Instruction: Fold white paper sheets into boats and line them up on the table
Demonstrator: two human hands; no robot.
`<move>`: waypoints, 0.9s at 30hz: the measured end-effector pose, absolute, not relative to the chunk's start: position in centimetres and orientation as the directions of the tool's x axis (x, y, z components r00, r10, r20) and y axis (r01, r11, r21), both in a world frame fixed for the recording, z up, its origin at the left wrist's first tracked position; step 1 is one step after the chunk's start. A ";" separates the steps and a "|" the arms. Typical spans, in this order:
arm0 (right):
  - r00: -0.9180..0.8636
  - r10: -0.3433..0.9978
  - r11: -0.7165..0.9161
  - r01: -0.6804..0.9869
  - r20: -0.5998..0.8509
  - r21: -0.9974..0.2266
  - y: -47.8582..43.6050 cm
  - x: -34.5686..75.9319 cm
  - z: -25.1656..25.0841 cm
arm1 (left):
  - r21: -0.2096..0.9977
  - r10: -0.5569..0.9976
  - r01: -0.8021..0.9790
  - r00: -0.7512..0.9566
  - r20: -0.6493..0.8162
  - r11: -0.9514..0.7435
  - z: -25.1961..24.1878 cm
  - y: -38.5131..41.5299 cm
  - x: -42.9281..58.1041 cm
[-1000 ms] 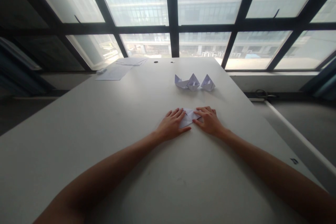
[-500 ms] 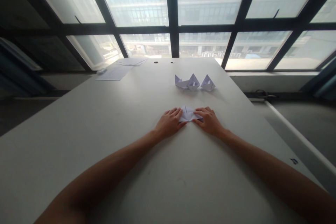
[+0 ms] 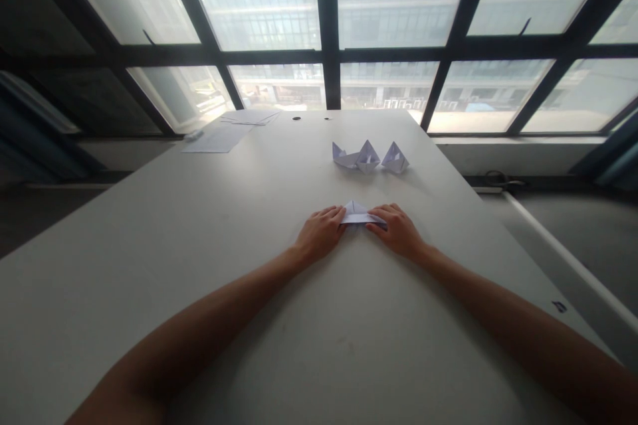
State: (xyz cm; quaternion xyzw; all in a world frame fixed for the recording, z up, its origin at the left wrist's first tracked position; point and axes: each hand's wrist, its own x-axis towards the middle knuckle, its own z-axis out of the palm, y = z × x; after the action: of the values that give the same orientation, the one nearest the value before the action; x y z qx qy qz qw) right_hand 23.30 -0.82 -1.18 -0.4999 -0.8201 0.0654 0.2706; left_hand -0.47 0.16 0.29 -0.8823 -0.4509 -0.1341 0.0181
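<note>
Paper boats (image 3: pixel 367 161) beyond folded paper (image 3: pixel 355 218), sheets (image 3: pixel 214 141) far left, windows (image 3: pixel 391 3) behind

Paper (image 3: pixel 355 218) partly hidden, left curtain (image 3: pixel 37 126) cropped

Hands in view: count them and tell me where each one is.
2. The left hand holds the left end of the folded paper; the right hand holds its right end. No other hands show.
</note>
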 end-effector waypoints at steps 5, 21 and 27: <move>-0.305 0.864 0.466 0.787 0.401 -0.405 -0.8 23.2 -1.3 | 0.107 0.794 0.804 0.539 0.281 -0.584 0.2 0.3 -0.5; -0.172 0.822 0.512 0.641 0.543 -0.572 -1.6 22.4 -1.0 | 0.092 0.844 0.860 0.465 0.269 -0.503 1.1 -0.2 -0.3; -0.142 0.784 0.562 0.577 0.604 -0.593 -1.3 22.6 -1.1 | 0.279 0.876 0.846 0.368 0.311 -0.454 0.8 -0.2 0.0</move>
State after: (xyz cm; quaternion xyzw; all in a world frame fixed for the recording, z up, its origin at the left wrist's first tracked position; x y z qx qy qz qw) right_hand 22.59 -1.32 -1.10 -0.4551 -0.7475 0.1100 0.4712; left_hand -0.02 -0.16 0.83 -0.8262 -0.5212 -0.2108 -0.0358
